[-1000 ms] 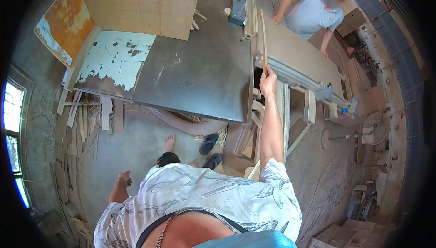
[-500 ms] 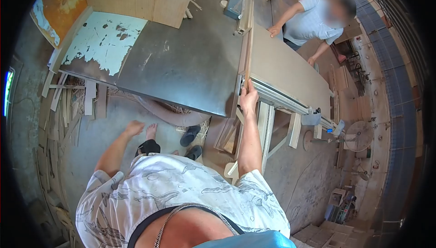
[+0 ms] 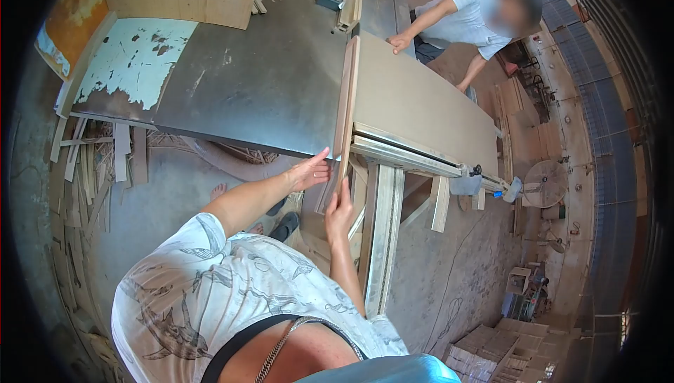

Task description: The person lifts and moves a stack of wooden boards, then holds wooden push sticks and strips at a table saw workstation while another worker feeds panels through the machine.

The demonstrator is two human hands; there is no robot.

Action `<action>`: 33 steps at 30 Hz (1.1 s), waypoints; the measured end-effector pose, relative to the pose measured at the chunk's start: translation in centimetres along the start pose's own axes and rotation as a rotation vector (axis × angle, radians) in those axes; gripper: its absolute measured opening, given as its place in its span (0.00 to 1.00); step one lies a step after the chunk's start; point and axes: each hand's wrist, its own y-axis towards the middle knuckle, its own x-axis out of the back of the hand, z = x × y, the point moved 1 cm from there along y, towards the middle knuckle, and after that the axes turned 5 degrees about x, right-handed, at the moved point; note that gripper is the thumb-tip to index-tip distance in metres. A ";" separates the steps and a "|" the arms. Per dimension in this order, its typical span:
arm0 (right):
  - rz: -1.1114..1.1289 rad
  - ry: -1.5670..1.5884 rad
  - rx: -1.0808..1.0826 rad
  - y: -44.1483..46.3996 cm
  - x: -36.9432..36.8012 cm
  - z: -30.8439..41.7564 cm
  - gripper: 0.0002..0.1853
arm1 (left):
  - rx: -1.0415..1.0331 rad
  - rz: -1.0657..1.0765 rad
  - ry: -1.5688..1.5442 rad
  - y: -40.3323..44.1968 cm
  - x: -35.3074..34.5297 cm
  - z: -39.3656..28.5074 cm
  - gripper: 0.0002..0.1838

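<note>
Your left hand (image 3: 308,173) was what had just changed: a second earlier it hung low at your side, well apart from the work, and now it had come up to the near part of the wooden strip (image 3: 346,98). Its fingers were released and spread, tips towards the strip's left face (whether they touched it, I could not tell). Your right hand (image 3: 340,214), on the strip in the earlier views too, lay at 5 o'clock from the left one, and its fingers looked to be grasping the strip near its closest end, though part of that grip was hidden. For the work in hand, I judged, this meant the strip could be steadied from both sides instead of by one hand alone. The strip stood on edge and ran from your right hand towards 12 o'clock, between the dark table (image 3: 260,81) at 11 o'clock and the flat brown panel (image 3: 428,95) at 1 o'clock. A metal rail (image 3: 401,150) ran along the panel's near side, at about 1:30 from that hand. Beyond the panel, towards 1 o'clock, stood a co-worker (image 3: 456,21) in a pale shirt, with one hand (image 3: 400,44) at the panel's far edge.
</note>
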 end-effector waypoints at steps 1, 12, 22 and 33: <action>0.014 0.024 -0.037 -2.2 0.8 0.5 0.26 | 0.004 0.018 -0.029 0.7 -0.5 0.7 0.63; -0.097 0.170 0.023 -5.9 6.7 1.6 0.26 | -0.186 -0.214 0.428 -7.0 -4.6 4.6 0.29; -0.143 0.711 -0.024 -3.8 -1.4 6.3 0.30 | -0.190 -0.248 0.511 -31.8 5.0 -4.8 0.26; -0.165 0.758 -0.105 -4.6 -13.7 17.2 0.31 | -0.491 -0.622 0.398 -61.8 28.9 -18.1 0.21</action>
